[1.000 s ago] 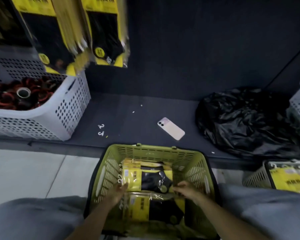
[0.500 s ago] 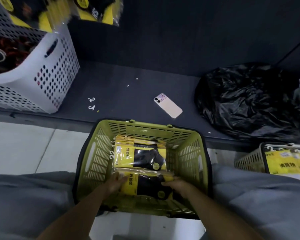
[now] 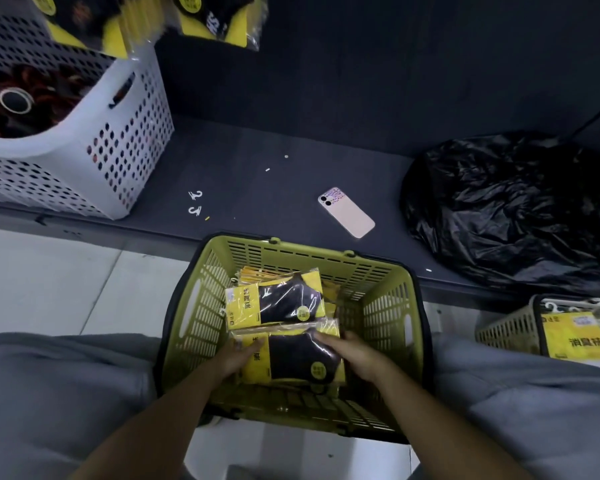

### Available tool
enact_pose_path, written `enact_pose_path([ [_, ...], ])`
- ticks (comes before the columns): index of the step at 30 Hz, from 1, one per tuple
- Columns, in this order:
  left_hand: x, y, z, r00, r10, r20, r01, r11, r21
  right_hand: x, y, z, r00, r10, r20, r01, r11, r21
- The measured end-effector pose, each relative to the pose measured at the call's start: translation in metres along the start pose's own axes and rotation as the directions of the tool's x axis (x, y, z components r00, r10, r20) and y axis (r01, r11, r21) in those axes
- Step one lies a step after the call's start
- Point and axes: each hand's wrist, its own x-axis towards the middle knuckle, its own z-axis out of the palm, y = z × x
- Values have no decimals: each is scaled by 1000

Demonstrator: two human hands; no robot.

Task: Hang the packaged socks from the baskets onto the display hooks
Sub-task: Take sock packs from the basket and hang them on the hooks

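Observation:
A green basket sits on the floor between my knees, holding several yellow-and-black sock packs. Both hands are inside it. My left hand grips the left edge of the near sock pack, and my right hand grips its right edge. A second sock pack lies just behind it, with more under it. Sock packs hanging on display show at the top left; their hooks are out of view.
A white perforated basket with dark red items stands on the dark shelf at left. A phone and small white hooks lie on the shelf. At right are a black plastic bag and another basket of sock packs.
The view has shifted. My hands stay on the near pack, which now sits slightly higher and tilted, with its front more exposed. The far pack has not moved.

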Motion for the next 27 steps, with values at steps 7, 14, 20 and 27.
enact_pose_path([
  [7, -19, 48, 1, 993, 26, -118, -29, 999, -27, -40, -70, -27, 962, -262, -80, 256, 964, -71],
  [14, -57, 98, -20, 968, 9, 252, 18, 994, -104, -98, -111, -73, 909, -404, -102, 406, 914, 1],
  [20, -91, 134, -23, 942, 217, 255, -194, 974, -113, -148, -131, -106, 857, -495, -143, 515, 837, 186],
  [27, -146, 208, -59, 840, 500, -211, -542, 767, -343, -184, -174, -104, 740, -632, -231, 673, 683, 284],
])
